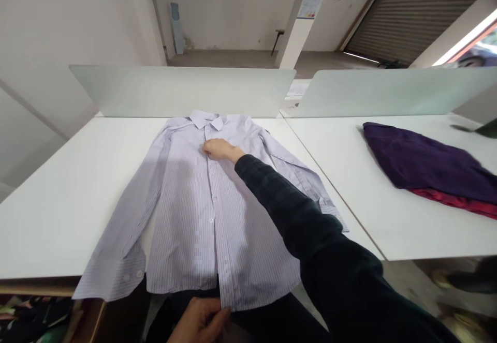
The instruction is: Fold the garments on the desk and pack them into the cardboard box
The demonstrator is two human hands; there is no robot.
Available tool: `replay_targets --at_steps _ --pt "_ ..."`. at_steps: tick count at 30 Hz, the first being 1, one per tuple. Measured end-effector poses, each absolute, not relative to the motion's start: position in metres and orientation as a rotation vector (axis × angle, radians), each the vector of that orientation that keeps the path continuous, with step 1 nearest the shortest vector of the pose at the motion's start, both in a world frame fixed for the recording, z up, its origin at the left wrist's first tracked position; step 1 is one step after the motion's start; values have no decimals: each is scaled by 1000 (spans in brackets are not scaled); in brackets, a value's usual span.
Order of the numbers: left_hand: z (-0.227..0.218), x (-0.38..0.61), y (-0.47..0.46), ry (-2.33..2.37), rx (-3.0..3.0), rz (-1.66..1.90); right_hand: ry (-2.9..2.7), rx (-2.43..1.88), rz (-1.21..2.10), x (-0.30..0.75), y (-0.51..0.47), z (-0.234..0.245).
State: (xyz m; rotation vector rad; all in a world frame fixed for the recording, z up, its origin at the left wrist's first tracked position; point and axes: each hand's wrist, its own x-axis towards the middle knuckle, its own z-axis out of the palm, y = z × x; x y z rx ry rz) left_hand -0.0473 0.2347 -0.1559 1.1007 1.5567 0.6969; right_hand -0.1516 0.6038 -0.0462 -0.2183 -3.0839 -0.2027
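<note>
A pale striped button-up shirt lies front side up on a white table, collar at the far end and both sleeves spread out. My right hand is closed at the front placket a little below the collar, its fingers appearing to pinch the fabric there. At the near edge, my left hand grips the bottom corner of the front placket between thumb and fingers. The hem hangs slightly past the table's front edge. A button shows on the lower front, and others sit on the left cuff.
The white table has a seam right of the shirt. Folded purple garments, with red fabric below, lie at the right. Frosted partitions line the back edge. A box of dark clothes stands at the lower left.
</note>
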Motion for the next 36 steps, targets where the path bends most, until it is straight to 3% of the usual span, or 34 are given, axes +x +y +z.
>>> replay_targets --at_steps 12,20,24,30,36 --pt "-126 -58 225 1525 1358 737 -2979 -247 -46 -146 606 -54" --pt "-160 -60 219 1704 1190 490 -2826 -115 196 -140 617 -74" --pt "-150 -74 220 1674 1476 318 -2869 -188 159 -135 619 -78" --pt "-113 -83 248 1779 2227 841 -2875 -158 136 -121 620 -74" --pt "-128 -95 267 2019 2818 873 -2760 -512 137 -32 654 -53"
